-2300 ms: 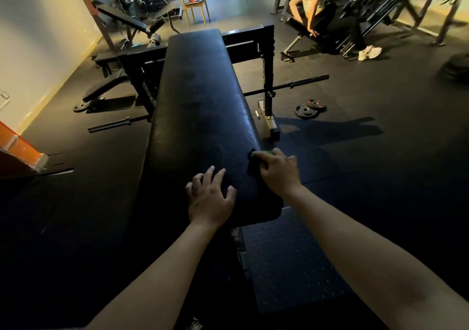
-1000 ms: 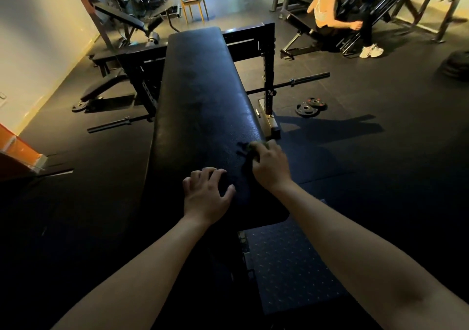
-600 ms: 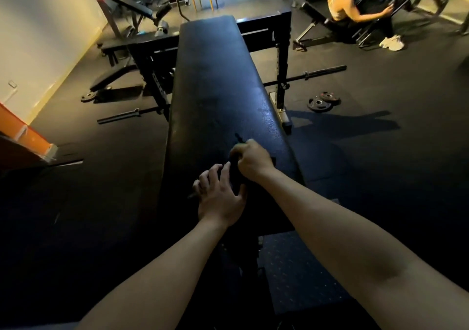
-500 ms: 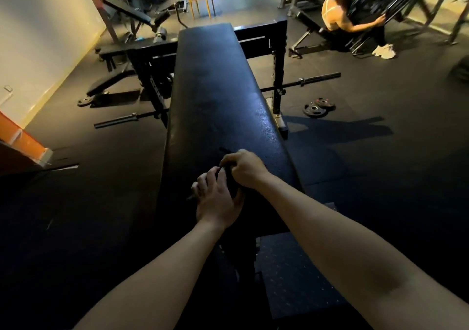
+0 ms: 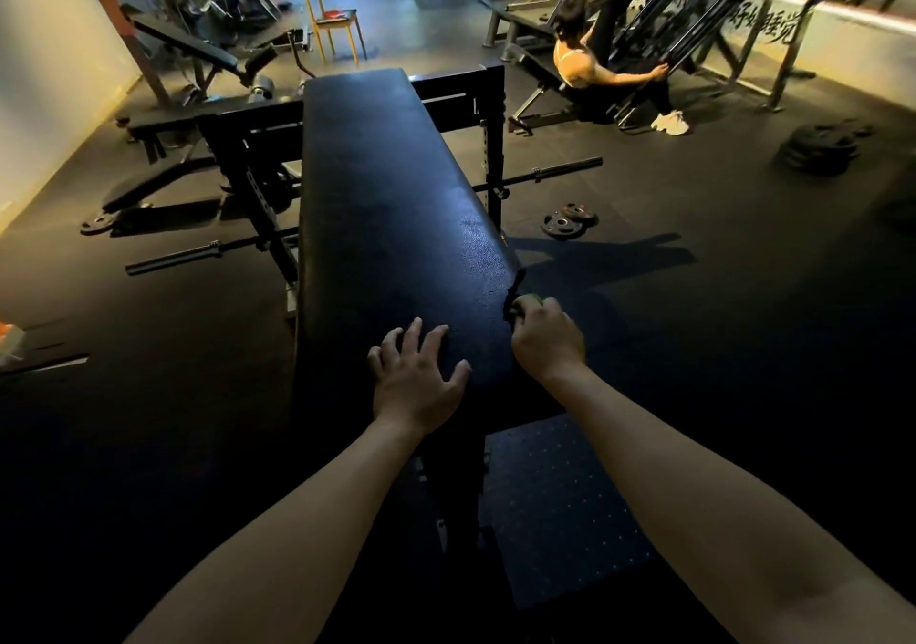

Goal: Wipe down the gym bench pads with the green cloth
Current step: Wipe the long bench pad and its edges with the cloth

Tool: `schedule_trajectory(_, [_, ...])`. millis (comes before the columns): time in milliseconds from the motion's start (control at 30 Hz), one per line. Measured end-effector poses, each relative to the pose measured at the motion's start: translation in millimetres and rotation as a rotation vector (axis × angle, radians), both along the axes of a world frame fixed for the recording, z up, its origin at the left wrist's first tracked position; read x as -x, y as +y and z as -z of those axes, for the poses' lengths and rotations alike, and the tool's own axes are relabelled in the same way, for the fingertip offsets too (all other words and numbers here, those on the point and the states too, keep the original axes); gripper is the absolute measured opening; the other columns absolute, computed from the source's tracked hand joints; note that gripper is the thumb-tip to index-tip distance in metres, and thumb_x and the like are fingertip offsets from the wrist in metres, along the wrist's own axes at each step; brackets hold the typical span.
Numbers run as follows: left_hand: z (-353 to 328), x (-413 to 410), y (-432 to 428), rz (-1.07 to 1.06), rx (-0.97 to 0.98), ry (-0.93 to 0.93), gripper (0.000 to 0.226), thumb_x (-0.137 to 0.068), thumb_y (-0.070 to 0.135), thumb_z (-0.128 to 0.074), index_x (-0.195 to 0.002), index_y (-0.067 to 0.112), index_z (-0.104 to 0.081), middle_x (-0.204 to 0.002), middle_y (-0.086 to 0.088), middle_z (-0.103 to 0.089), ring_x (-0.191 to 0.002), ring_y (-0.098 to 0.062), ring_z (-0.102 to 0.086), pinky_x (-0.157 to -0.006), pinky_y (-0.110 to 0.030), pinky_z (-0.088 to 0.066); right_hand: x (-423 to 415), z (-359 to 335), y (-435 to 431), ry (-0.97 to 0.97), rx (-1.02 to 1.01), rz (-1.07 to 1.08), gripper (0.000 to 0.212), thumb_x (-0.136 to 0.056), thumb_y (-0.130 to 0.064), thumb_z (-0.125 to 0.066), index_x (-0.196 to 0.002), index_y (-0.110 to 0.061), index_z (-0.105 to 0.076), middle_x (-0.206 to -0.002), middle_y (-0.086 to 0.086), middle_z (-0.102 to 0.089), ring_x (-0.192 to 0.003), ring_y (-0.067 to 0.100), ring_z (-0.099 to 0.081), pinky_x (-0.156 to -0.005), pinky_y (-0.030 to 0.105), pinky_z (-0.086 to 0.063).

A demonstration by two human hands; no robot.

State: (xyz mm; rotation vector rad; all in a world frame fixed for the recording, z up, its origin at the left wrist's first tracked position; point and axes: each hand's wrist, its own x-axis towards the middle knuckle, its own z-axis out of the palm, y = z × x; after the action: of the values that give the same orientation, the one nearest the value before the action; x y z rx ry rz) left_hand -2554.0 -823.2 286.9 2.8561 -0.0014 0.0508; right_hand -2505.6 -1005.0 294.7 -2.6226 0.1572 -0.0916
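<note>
A long black bench pad (image 5: pixel 396 227) runs away from the viewer. One pad is in view, one green cloth, two hands, and one other person (image 5: pixel 590 73) seated at a machine far off to the right.

The left hand (image 5: pixel 416 376) rests on the pad near its near edge, fingers spread and holding nothing. The right hand (image 5: pixel 545 338) sits at the pad's right edge near the near corner, fingers curled round the green cloth (image 5: pixel 530 300), of which only a small bunched tip shows.

Likely risks: the cloth is wadded small, so each pass may cover little and leave strips unwiped. Working right on the edge, the hand could slide off the side. Dim light makes missed patches hard to spot.

Two weight plates (image 5: pixel 567 219) lie on the floor to the right.
</note>
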Motion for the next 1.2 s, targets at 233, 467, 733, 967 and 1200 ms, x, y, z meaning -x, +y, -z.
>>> schedule_trajectory(233, [8.1,11.4,11.9,0.094,-0.015,-0.033,0.064,-0.096,0.049,-0.046,-0.154,0.026,-0.03,-0.165,-0.004,-0.02,-0.153,-0.028,-0.006,-0.121,-0.046,-0.006,43.7,-7.2,67.8,-0.007,-0.042,-0.191,0.03,-0.096,-0.031,-0.045,-0.119,-0.03,-0.064,-0.112,0.008,-0.059,-0.099,0.034,-0.062,-0.085,0.04,-0.047])
schedule_trajectory(467, [8.0,13.4,10.6,0.1,0.016,-0.048,0.065,-0.097,0.061,-0.039,-0.152,0.025,-0.034,-0.164,-0.003,-0.021,-0.147,-0.024,-0.015,-0.12,-0.045,-0.007,5.5,-2.2,-4.1,-0.065,0.057,0.07,0.053,-0.095,-0.023,-0.05,-0.147,-0.023,-0.042,-0.127,0.017,-0.049,-0.114,0.038,-0.049,-0.096,0.044,-0.04])
schedule_trajectory(733, [10.1,10.4,10.4,0.099,-0.007,-0.045,0.066,-0.096,0.061,-0.039,-0.152,0.026,-0.033,-0.162,-0.005,-0.022,-0.145,-0.025,-0.015,-0.12,-0.047,-0.007,14.6,11.9,17.5,-0.052,0.145,0.157,0.032,-0.094,-0.02,-0.044,-0.119,-0.006,-0.057,-0.118,0.02,-0.058,-0.107,0.037,-0.055,-0.091,0.042,-0.043])
schedule_trajectory(967, [9.3,10.8,12.0,0.098,-0.013,-0.035,0.066,-0.097,0.06,-0.039,-0.154,0.027,-0.031,-0.163,-0.006,-0.02,-0.147,-0.027,-0.014,-0.12,-0.047,-0.007,56.1,6.4,48.2,-0.097,-0.003,-0.053,0.032,-0.094,-0.028,-0.051,-0.123,-0.021,-0.063,-0.116,0.011,-0.063,-0.106,0.032,-0.06,-0.086,0.038,-0.045])
schedule_trajectory(1200, [9.8,11.3,10.9,0.105,-0.008,-0.047,0.065,-0.096,0.059,-0.04,-0.152,0.027,-0.034,-0.163,-0.006,-0.022,-0.146,-0.026,-0.016,-0.12,-0.047,-0.007,37.0,1.9,5.1,-0.207,0.075,0.085,0.03,-0.092,-0.019,-0.055,-0.121,-0.017,-0.062,-0.124,0.015,-0.043,-0.11,0.034,-0.045,-0.095,0.044,-0.044])
